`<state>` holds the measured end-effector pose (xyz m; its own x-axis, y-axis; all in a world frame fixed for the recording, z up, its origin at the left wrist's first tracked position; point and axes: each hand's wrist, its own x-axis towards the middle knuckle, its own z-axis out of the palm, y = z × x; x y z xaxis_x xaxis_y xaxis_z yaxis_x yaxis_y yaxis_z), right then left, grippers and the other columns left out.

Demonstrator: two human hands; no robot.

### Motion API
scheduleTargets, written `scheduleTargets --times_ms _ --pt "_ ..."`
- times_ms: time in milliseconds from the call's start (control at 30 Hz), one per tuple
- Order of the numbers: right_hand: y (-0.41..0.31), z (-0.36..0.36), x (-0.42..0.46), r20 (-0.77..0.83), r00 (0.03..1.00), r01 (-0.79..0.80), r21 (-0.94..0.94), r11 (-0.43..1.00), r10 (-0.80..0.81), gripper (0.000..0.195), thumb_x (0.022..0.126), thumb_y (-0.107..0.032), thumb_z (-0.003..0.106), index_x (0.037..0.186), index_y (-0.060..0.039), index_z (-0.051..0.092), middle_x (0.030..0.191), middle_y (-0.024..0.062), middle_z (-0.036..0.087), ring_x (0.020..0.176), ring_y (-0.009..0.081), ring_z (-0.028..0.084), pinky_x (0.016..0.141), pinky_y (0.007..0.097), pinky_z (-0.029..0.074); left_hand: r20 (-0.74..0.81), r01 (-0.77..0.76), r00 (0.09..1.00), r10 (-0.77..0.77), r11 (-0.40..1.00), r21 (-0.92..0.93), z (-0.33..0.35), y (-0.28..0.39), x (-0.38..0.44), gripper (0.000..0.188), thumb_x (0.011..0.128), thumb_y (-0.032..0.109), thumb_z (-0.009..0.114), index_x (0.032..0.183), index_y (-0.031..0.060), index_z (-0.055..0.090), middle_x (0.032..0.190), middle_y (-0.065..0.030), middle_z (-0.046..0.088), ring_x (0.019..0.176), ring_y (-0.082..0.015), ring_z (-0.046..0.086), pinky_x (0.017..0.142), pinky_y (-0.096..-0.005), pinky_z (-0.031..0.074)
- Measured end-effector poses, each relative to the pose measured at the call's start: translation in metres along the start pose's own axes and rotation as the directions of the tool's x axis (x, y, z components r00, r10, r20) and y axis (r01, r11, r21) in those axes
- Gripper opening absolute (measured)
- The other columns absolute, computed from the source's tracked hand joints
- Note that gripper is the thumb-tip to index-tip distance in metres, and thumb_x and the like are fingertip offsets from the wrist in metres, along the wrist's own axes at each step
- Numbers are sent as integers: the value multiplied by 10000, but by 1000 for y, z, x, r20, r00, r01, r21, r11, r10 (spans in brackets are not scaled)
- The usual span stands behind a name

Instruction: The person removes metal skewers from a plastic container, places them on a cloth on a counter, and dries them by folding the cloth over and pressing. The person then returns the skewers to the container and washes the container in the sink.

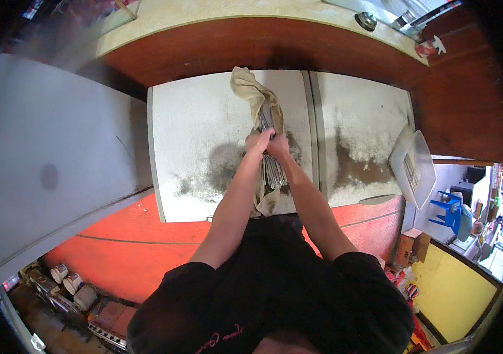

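My left hand (258,142) and my right hand (279,144) are closed side by side around a bundle of thin metal cutlery (273,173). Its ends show above and below my fingers, but the gripped middle is hidden. A beige cloth (245,84) lies lengthwise under and around the bundle, its far end folded over and its near end by my waist. Beneath it all is a white chest freezer lid (185,115), worn and stained with dark patches.
To the right, a translucent plastic bin (421,172) with several slim pieces inside stands at the edge of a second lid (357,106). A counter ledge behind bears a service bell (365,21) and a red spray bottle (430,46). A pale cabinet (57,128) flanks the left.
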<state>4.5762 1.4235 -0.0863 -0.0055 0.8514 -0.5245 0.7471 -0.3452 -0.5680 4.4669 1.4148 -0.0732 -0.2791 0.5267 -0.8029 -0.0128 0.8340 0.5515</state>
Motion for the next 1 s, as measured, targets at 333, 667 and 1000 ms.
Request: scheduleTargets --times_ms 333,667,1000 --pt "2 -9 -21 -3 997 73 48 996 -73 734 648 -557 762 1107 11 685 1111 291 684 1074 396 667 934 460 520 -96 -126 988 119 990 -68 3 -10 -10 760 740 516 685 1175 -106 642 1139 -296 676 1087 -409 652 940 -441 493" --pt "76 16 35 110 994 -45 537 842 -17 678 712 -416 808 1140 85 645 1064 203 705 973 268 684 866 404 526 -137 -353 878 459 814 460 36 13 -48 638 835 522 637 1022 -87 669 1044 -322 675 1035 -463 642 928 -486 498" --pt "34 -42 -40 365 899 -260 890 375 -243 531 763 -124 770 1240 33 595 1005 113 697 867 231 691 766 360 564 -42 -521 753 657 634 571 -16 23 -79 291 945 304 605 954 18 655 800 -208 699 763 -404 682 711 -478 519"
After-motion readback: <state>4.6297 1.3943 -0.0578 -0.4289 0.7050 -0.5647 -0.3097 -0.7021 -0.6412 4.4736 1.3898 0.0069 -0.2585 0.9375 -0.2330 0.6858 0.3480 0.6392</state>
